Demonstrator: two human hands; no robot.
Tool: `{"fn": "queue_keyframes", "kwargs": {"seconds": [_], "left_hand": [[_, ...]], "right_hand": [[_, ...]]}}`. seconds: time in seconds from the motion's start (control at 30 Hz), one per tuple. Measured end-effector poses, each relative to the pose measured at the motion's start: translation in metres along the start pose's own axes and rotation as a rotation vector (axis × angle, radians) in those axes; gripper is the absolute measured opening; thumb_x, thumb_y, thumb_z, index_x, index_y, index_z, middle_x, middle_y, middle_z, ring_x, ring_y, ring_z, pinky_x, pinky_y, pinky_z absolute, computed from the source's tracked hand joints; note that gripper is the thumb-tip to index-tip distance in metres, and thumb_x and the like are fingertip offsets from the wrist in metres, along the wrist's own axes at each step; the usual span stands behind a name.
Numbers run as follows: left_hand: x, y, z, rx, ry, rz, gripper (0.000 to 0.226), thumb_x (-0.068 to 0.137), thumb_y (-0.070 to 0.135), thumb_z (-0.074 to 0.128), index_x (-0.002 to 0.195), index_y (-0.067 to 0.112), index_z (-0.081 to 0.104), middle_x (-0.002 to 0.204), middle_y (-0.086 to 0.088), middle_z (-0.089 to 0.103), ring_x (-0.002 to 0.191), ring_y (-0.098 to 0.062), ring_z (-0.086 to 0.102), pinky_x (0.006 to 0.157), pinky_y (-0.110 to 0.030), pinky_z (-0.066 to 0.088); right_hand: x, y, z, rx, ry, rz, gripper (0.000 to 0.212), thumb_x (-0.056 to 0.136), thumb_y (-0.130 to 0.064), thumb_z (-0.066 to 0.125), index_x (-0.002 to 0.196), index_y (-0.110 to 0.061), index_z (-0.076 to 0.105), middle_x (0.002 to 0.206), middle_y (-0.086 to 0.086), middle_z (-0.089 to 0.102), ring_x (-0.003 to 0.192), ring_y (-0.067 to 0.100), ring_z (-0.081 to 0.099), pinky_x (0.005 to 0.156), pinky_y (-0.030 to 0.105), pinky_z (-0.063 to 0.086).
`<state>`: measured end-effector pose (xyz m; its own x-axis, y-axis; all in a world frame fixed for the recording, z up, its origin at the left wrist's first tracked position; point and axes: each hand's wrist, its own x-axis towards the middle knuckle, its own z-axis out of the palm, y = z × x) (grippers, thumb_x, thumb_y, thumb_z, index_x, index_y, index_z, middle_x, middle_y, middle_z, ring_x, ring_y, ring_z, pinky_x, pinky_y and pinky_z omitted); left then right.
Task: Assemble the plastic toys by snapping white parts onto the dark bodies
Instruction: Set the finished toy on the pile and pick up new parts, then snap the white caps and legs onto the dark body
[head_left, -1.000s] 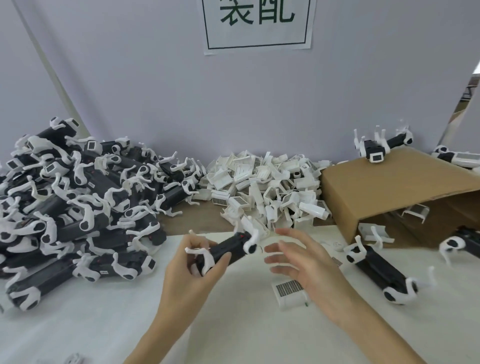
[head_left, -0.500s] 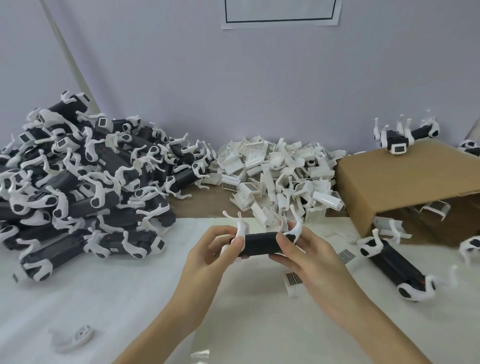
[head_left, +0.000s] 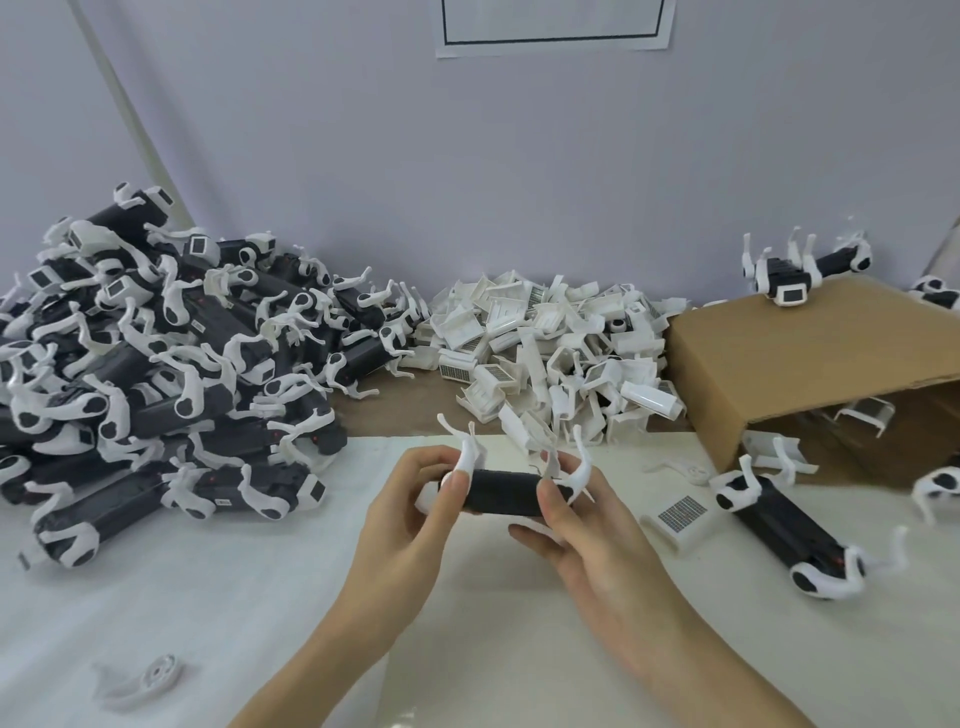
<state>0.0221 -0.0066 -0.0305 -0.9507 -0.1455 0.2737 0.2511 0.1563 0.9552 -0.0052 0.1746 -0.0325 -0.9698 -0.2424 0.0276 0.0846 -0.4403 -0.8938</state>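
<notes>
I hold one dark toy body (head_left: 501, 492) level above the white table, its white legs pointing up. My left hand (head_left: 410, 512) grips its left end, thumb on the near side. My right hand (head_left: 582, 525) grips its right end, fingers curled round the body by a white leg. A loose white grille part (head_left: 680, 514) lies on the table just right of my right hand. A heap of white parts (head_left: 545, 348) sits at the back centre.
A big pile of dark toy bodies with white legs (head_left: 156, 364) fills the left. A tipped cardboard box (head_left: 810, 353) stands at right with a toy (head_left: 789, 270) on top. Another toy (head_left: 784, 525) lies before the box. A loose white leg (head_left: 150, 675) lies near the left front.
A second ago only my left hand held the toy and my right hand hovered open. Now both hands grip it, turned level with its legs up. The view has tilted down.
</notes>
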Motion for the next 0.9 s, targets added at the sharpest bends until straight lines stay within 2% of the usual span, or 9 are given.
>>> {"fn": "queue_keyframes", "kwargs": {"seconds": [0.1,0.27,0.4,0.5,0.57,0.63,0.7,0.83,0.9], "left_hand": [[0.002,0.001,-0.004,0.006,-0.047,0.040,0.034,0.098,0.047,0.063,0.126,0.027,0.062,0.120,0.001,0.074,0.108,-0.017,0.067,0.088,-0.033,0.051],[0.008,0.000,-0.011,-0.156,-0.135,-0.096,0.061,0.090,0.051,0.073,0.143,0.039,0.047,0.127,0.000,0.076,0.110,-0.018,0.074,0.096,-0.021,0.055],[0.008,0.001,-0.009,-0.179,-0.177,-0.161,0.062,0.090,0.057,0.070,0.141,0.024,0.058,0.112,-0.011,0.079,0.091,-0.037,0.078,0.096,-0.041,0.060],[0.008,0.002,-0.006,-0.192,-0.136,-0.209,0.069,0.088,0.071,0.065,0.131,0.018,0.061,0.095,-0.021,0.077,0.068,-0.040,0.069,0.074,-0.045,0.060],[0.009,0.003,-0.006,-0.218,-0.081,-0.259,0.069,0.090,0.077,0.060,0.125,0.017,0.057,0.084,-0.028,0.073,0.057,-0.036,0.062,0.055,-0.038,0.053],[0.009,0.003,-0.007,-0.203,-0.081,-0.293,0.068,0.089,0.078,0.051,0.121,0.019,0.055,0.077,-0.029,0.070,0.052,-0.034,0.058,0.049,-0.034,0.047],[0.008,0.003,-0.008,-0.202,-0.103,-0.302,0.064,0.089,0.080,0.047,0.120,0.025,0.055,0.075,-0.026,0.069,0.052,-0.033,0.056,0.048,-0.033,0.044],[0.005,0.003,-0.011,-0.218,-0.123,-0.310,0.051,0.088,0.089,0.043,0.124,0.054,0.054,0.074,-0.027,0.068,0.053,-0.032,0.057,0.049,-0.033,0.045],[0.007,0.003,-0.014,-0.197,-0.178,-0.243,0.056,0.087,0.086,0.047,0.131,0.052,0.055,0.076,-0.023,0.069,0.058,-0.032,0.060,0.051,-0.036,0.049]], "right_hand": [[0.003,-0.007,-0.006,0.010,-0.082,-0.022,0.045,0.095,-0.022,0.073,0.138,-0.017,0.059,0.132,0.009,0.069,0.125,0.021,0.067,0.093,0.032,0.059],[0.004,-0.014,-0.010,-0.019,-0.105,-0.054,0.050,0.088,-0.029,0.074,0.136,-0.022,0.062,0.133,0.008,0.069,0.127,0.023,0.066,0.095,0.033,0.058],[0.004,-0.017,-0.010,-0.204,-0.007,-0.099,0.053,0.087,-0.043,0.083,0.130,-0.018,0.064,0.120,0.010,0.074,0.112,0.026,0.073,0.084,0.032,0.061],[0.001,-0.014,-0.013,-0.415,0.008,-0.159,0.064,0.091,-0.058,0.067,0.146,-0.032,0.047,0.109,0.005,0.076,0.093,0.026,0.077,0.076,0.031,0.061],[-0.001,-0.011,-0.016,-0.637,-0.059,-0.271,0.065,0.098,-0.060,0.059,0.154,-0.050,0.029,0.119,-0.008,0.069,0.102,0.021,0.073,0.081,0.034,0.061],[-0.001,-0.009,-0.018,-0.755,-0.094,-0.372,0.071,0.099,-0.048,0.063,0.156,-0.057,0.023,0.134,-0.017,0.055,0.114,0.019,0.066,0.085,0.036,0.062],[0.000,-0.007,-0.017,-0.800,-0.130,-0.419,0.071,0.101,-0.028,0.065,0.156,-0.055,0.029,0.135,-0.019,0.055,0.110,0.020,0.066,0.084,0.036,0.063],[0.001,-0.010,-0.018,-0.772,-0.129,-0.343,0.068,0.096,-0.019,0.074,0.147,-0.053,0.045,0.107,-0.010,0.069,0.086,0.023,0.075,0.075,0.034,0.064],[0.001,-0.015,-0.019,-0.680,-0.081,-0.297,0.063,0.091,-0.022,0.079,0.140,-0.049,0.051,0.101,-0.005,0.073,0.073,0.027,0.077,0.062,0.031,0.060]]}}
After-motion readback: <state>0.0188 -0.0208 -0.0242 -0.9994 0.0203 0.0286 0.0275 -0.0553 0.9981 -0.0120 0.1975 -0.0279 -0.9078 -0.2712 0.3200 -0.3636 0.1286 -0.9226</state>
